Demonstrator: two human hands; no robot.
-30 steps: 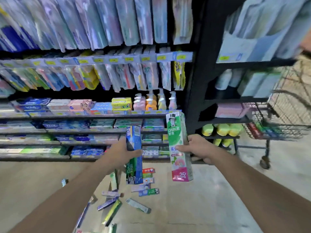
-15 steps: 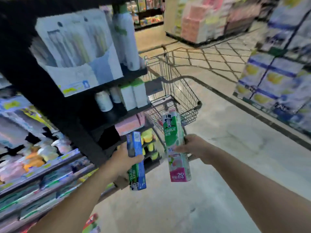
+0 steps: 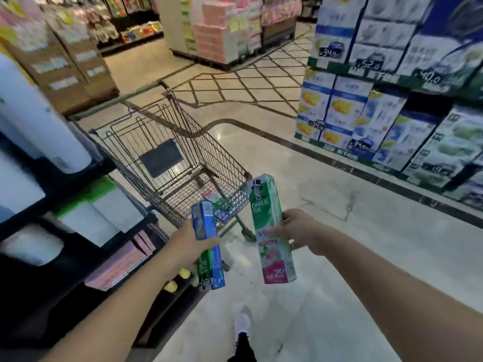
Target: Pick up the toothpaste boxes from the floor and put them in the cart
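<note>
My left hand (image 3: 189, 248) grips a blue and green toothpaste box (image 3: 207, 244) around its middle and holds it upright. A taller green, white and pink toothpaste box (image 3: 270, 228) stands upright in the grip of my right hand (image 3: 300, 232). Both boxes hang just in front of the near end of a wire shopping cart (image 3: 167, 163). Inside the cart, a few boxes (image 3: 218, 202) lie on its mesh bottom, partly hidden behind the box in my left hand.
Dark shelving (image 3: 52, 231) with white, green and pink packs runs along the left, close to the cart. Stacked cartons (image 3: 392, 113) line the right side of the aisle. My white shoe (image 3: 241, 326) is on the pale polished floor (image 3: 339, 257).
The view has swung from the toothpaste shelves and the boxes on the floor round to the cart, which is now close and seen from above. Both hands still hold their boxes.
</note>
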